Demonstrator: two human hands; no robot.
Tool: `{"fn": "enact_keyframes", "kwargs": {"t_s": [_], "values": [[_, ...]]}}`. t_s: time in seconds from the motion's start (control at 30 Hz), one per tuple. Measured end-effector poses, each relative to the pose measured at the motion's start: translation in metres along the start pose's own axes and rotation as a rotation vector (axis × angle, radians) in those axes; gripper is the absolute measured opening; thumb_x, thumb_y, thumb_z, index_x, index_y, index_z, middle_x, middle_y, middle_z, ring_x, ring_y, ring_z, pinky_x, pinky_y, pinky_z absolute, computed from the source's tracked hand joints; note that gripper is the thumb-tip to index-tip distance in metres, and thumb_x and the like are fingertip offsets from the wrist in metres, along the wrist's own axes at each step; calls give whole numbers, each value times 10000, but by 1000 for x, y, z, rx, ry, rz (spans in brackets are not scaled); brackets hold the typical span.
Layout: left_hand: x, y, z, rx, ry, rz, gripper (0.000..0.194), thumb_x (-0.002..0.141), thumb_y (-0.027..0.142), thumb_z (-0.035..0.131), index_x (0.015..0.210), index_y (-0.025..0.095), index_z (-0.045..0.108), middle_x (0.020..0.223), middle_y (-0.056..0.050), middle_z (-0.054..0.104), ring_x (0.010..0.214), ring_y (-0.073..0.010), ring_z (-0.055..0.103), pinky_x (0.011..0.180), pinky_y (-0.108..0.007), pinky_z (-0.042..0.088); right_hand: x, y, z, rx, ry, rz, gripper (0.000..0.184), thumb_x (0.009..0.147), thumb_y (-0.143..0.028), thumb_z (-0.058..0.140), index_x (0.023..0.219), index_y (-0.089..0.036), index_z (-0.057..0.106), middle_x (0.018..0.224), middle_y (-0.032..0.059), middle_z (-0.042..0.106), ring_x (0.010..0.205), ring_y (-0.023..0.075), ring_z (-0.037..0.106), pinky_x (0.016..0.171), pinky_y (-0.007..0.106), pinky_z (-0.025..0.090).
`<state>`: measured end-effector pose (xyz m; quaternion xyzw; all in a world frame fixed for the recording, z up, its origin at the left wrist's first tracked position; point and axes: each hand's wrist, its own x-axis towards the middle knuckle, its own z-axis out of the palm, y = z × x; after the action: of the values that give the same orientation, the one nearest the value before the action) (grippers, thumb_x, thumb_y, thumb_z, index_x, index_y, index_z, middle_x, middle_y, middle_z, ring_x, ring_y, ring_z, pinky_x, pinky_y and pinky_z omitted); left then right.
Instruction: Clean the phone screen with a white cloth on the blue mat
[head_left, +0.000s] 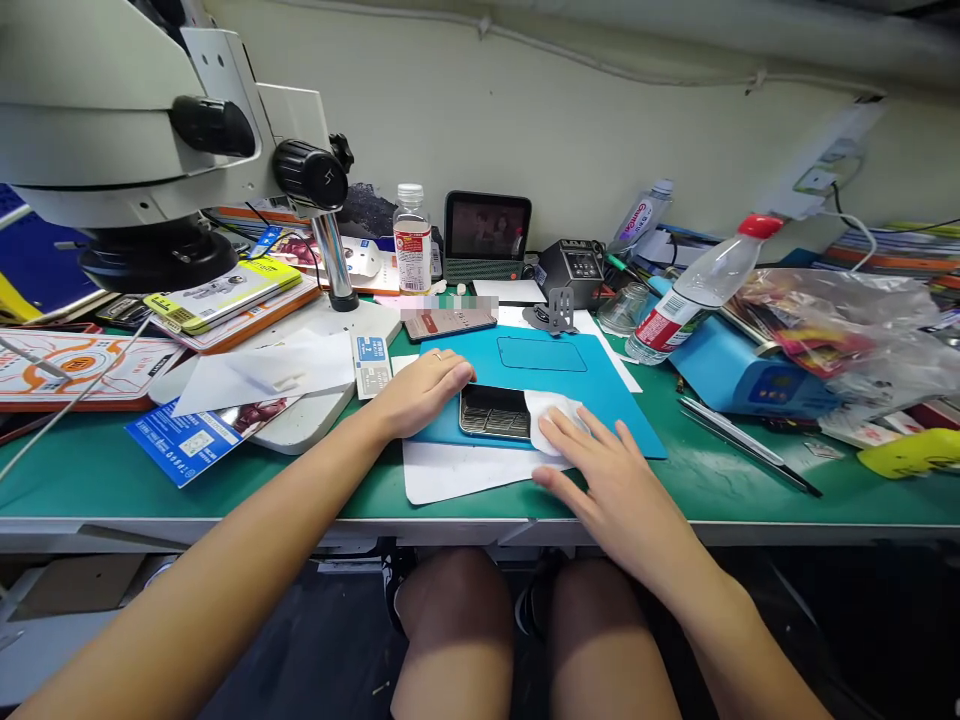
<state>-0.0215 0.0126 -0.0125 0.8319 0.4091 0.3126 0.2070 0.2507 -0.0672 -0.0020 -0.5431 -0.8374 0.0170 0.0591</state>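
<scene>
A dark-screened smartphone (495, 412) lies face up on a blue mat (630, 420), its glossy screen catching streaky reflections. My right hand (600, 465) presses a folded white wipe (547, 412) onto the phone's right end, with the fingers over the wipe and the thumb apart from it. At the phone's upper left corner, my left hand (427, 385) is closed, its fingers curled together against the edge; the fingertips are partly hidden. A white sheet (465, 475) sticks out from beneath the mat. A phone-shaped outline (541, 353) shows on the mat behind the phone.
A microscope (150, 130) overhangs the left side, above boxes and papers. Behind the mat stand another phone (450, 318), a bottle (412, 240) and a small display (487, 225). To the right are a tilted red-capped bottle (701, 290), a blue device (750, 380) and tweezers (742, 440).
</scene>
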Motion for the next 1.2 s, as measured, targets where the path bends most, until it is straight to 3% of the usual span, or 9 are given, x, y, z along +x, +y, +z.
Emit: {"fn": "enact_keyframes", "kwargs": {"t_s": [0.13, 0.37, 0.57, 0.7, 0.8, 0.87, 1.03, 1.2], "values": [[1, -2, 0, -11, -2, -6, 683, 1029, 575, 101, 1001, 198, 670, 1044, -85, 676, 989, -250, 583, 942, -452, 437, -20, 4, 4, 0, -1, 15, 637, 982, -649, 345, 1495, -293, 470, 1579, 49, 427, 1487, 377, 304, 1139, 727, 257], [0, 0, 0, 5, 1, -12, 752, 994, 656, 56, 993, 204, 657, 1037, -79, 674, 973, -248, 583, 935, -446, 446, 18, 6, 0, 70, -14, 40, 591, 994, -593, 390, 1497, -293, 468, 1595, 50, 402, 1484, 386, 305, 1156, 715, 226], [0, 2, 0, -39, 0, -26, 702, 994, 662, 98, 1072, 200, 621, 1048, -85, 669, 1011, -264, 562, 949, -462, 432, -18, 5, 7, 6, 100, 4, 650, 981, -643, 363, 1487, -253, 483, 1547, 99, 472, 1461, 374, 360, 1132, 713, 282], [-2, 3, 2, -97, 32, -117, 632, 957, 683, 347, 1338, 191, 457, 1144, -107, 640, 1044, -266, 571, 938, -448, 455, 2, 7, 9, 24, 83, 36, 652, 1001, -627, 312, 1469, -215, 500, 1547, 100, 475, 1467, 366, 349, 1149, 698, 259], [-4, 5, 2, -87, 35, -138, 881, 804, 675, 650, 1464, 212, 297, 1205, -116, 611, 1023, -262, 586, 916, -431, 481, 16, 2, 11, 17, 104, 53, 679, 1002, -623, 310, 1471, -166, 493, 1548, 134, 467, 1459, 369, 360, 1148, 675, 286], [-4, 7, 2, -58, 5, -99, 997, 721, 650, 751, 1484, 221, 274, 1215, -117, 607, 1058, -278, 584, 932, -440, 482, 9, -3, 12, 3, 123, 55, 692, 1002, -625, 304, 1479, -157, 484, 1551, 141, 461, 1458, 367, 363, 1145, 666, 303], [-1, 10, 2, 45, -83, -10, 1016, 674, 651, 790, 1470, 202, 345, 1197, -126, 625, 1109, -323, 554, 964, -487, 460, -20, -4, 13, -24, 117, 60, 710, 1000, -637, 281, 1495, -163, 465, 1566, 123, 441, 1469, 365, 344, 1150, 665, 297], [-3, 8, 3, 20, -73, -20, 1063, 695, 666, 764, 1528, 227, 270, 1234, -121, 610, 1087, -298, 563, 957, -456, 460, 9, -4, 7, -16, 89, 53, 757, 980, -671, 315, 1486, -129, 466, 1557, 160, 446, 1474, 372, 333, 1156, 671, 270]]}}
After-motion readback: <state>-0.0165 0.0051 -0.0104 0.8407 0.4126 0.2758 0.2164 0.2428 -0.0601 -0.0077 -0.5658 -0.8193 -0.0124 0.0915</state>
